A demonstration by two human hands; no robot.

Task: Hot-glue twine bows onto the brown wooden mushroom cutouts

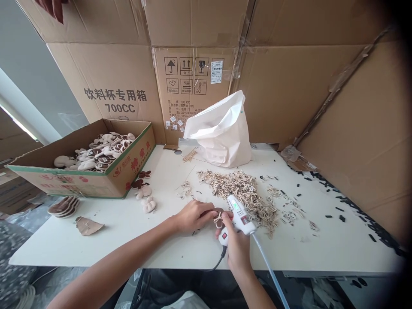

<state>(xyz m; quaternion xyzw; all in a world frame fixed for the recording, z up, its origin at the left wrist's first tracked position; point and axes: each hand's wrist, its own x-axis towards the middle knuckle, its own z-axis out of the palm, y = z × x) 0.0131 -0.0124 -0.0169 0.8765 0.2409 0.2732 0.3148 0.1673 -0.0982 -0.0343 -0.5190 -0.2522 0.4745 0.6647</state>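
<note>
Holding the brown piece by its edge, my left hand is over the near middle of the table; my right hand grips the glue gun, thumb at the cord bow. Piece likely light, soft: pinch the rim.

Soft, fairly even daylight-like brightness covers the table, where shadows stay faint. A glaring light strip burns at nine o'clock. The bag, toward one, is pale and gently shaded; the carton dims toward three. Blurred black swallows the edge from two to four (the darkest part by far). Small print at eleven looks soft. At five, the gun glows green. Outer lines stretch, wide-angle fashion.
</note>
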